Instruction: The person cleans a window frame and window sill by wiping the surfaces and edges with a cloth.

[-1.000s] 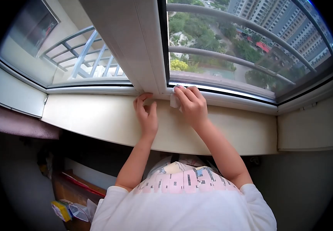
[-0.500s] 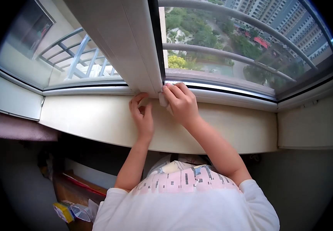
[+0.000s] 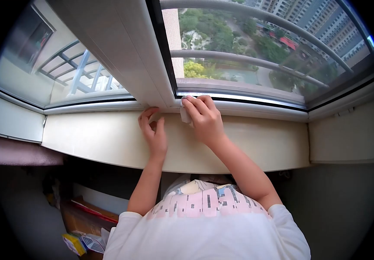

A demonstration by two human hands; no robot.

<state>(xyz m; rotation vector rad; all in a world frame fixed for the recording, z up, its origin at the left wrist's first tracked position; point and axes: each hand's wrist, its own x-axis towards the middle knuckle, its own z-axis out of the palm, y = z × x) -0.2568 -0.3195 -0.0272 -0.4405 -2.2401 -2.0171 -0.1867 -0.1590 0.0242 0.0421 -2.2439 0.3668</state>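
White cloth (image 3: 185, 115) at upper centre, pinched in right hand (image 3: 206, 117) against window frame (image 3: 256, 108); apart from left hand (image 3: 153, 133), loosely curled nearby. Could slip if gripped too lightly.

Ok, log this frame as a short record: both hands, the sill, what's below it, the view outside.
left hand: fingers curled by the white window frame, no held item visible
right hand: pinching a crumpled white wipe at the frame's lower edge
sill: long, cream-coloured windowsill
below left: yellow packet
outside: curved grey railing, green trees, tall buildings
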